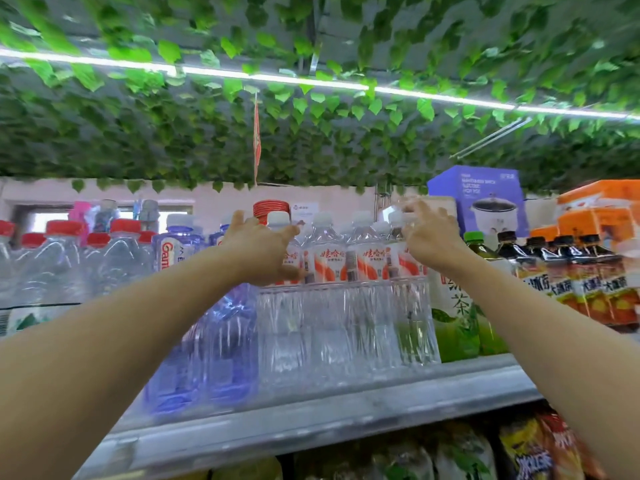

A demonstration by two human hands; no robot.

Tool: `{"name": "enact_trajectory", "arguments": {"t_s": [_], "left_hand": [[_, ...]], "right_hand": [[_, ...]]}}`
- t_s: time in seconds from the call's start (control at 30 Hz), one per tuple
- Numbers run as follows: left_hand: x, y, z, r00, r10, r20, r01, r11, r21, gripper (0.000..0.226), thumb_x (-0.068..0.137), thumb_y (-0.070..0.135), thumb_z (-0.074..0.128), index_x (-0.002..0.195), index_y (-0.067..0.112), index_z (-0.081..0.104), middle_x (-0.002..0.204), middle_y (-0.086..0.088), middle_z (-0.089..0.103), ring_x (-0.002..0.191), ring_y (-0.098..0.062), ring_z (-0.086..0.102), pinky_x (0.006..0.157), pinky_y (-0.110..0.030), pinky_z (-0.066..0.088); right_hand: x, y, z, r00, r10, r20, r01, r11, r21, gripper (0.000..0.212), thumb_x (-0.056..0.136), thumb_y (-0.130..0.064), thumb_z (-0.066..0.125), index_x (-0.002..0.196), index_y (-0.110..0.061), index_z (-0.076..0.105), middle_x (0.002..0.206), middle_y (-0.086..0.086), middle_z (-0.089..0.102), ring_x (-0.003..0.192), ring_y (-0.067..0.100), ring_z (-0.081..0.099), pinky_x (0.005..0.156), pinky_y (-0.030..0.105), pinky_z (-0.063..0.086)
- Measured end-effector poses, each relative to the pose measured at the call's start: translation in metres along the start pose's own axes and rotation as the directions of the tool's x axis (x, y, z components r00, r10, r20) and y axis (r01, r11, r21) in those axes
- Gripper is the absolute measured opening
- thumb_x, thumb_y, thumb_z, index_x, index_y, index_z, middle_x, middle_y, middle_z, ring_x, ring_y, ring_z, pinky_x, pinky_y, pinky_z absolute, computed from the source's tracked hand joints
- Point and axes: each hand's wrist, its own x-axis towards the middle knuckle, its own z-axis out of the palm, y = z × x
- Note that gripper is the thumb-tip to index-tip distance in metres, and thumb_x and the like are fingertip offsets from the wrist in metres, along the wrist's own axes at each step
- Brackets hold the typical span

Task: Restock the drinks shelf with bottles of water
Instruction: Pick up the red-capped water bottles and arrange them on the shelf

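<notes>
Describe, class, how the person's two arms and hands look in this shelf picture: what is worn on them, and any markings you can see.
Both arms are bare from the frame edge to the fingers: no sleeves show. The left hand and right hand wear no gloves. No watch, bracelet or ring is visible, though the fingers are blurred. No markings show on either forearm.

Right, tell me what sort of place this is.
Most likely a small shop or grocery. A metal shelf carries rows of water bottles beside dark tea bottles, boxed cookers sit on top, and snack bags fill the shelf below.
</notes>
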Motion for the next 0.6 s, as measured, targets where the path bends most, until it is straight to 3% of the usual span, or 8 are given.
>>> {"name": "enact_trajectory", "arguments": {"t_s": [0.13, 0.23, 0.37, 0.5, 0.6], "left_hand": [[0.000, 0.001, -0.002, 0.998, -0.060, 0.004, 0.060, 0.996, -0.065, 0.081, 0.080, 0.075, 0.039, 0.146, 0.037, 0.011, 0.131, -0.011, 0.054, 0.128, -0.033, 0.039, 0.110, -0.053, 0.014], [0.001, 0.008, -0.006, 0.978, -0.124, -0.167, 0.116, 0.992, -0.055, 0.088, 0.073, 0.082, 0.036, 0.143, 0.035, 0.011, 0.127, -0.018, 0.041, 0.120, -0.034, 0.037, 0.103, -0.049, 0.025], [0.009, 0.026, -0.013, 0.963, -0.075, -0.257, 0.069, 0.997, -0.033, 0.084, 0.076, 0.079, 0.036, 0.144, 0.036, 0.012, 0.134, -0.019, 0.034, 0.123, -0.035, 0.033, 0.106, -0.048, 0.022], [0.015, 0.048, -0.013, 0.991, -0.040, -0.132, 0.037, 0.999, -0.026, 0.082, 0.078, 0.078, 0.032, 0.145, 0.038, 0.010, 0.132, -0.021, 0.045, 0.127, -0.036, 0.034, 0.109, -0.049, 0.015], [0.019, 0.052, -0.006, 0.997, -0.020, -0.074, 0.018, 0.999, -0.027, 0.077, 0.081, 0.074, 0.036, 0.145, 0.037, 0.014, 0.132, -0.016, 0.051, 0.130, -0.035, 0.033, 0.111, -0.052, 0.008]], "right_hand": [[-0.006, 0.016, -0.004, 1.000, -0.004, 0.010, 0.002, 0.976, 0.216, 0.038, 0.096, -0.013, 0.041, 0.134, -0.013, 0.040, 0.126, 0.013, 0.047, 0.111, 0.031, 0.048, 0.095, 0.045, 0.040], [-0.012, 0.015, -0.008, 0.995, 0.025, 0.093, -0.061, 0.909, 0.413, 0.042, 0.098, -0.024, 0.047, 0.137, -0.012, 0.037, 0.127, 0.009, 0.045, 0.093, 0.017, 0.056, 0.079, 0.034, 0.050], [-0.017, 0.013, -0.002, 0.982, -0.033, 0.184, -0.026, 0.950, 0.311, 0.062, 0.092, -0.030, 0.059, 0.143, -0.011, 0.029, 0.142, 0.012, 0.040, 0.107, 0.022, 0.054, 0.090, 0.032, 0.045], [-0.015, 0.016, 0.005, 0.992, -0.051, 0.118, 0.019, 0.965, 0.262, 0.069, 0.088, -0.030, 0.064, 0.144, -0.011, 0.027, 0.147, 0.010, 0.036, 0.127, 0.028, 0.043, 0.103, 0.039, 0.038], [-0.014, 0.015, 0.008, 0.993, -0.053, 0.110, 0.023, 0.966, 0.258, 0.070, 0.087, -0.028, 0.065, 0.144, -0.009, 0.027, 0.146, 0.012, 0.038, 0.126, 0.028, 0.045, 0.099, 0.037, 0.040]]}}
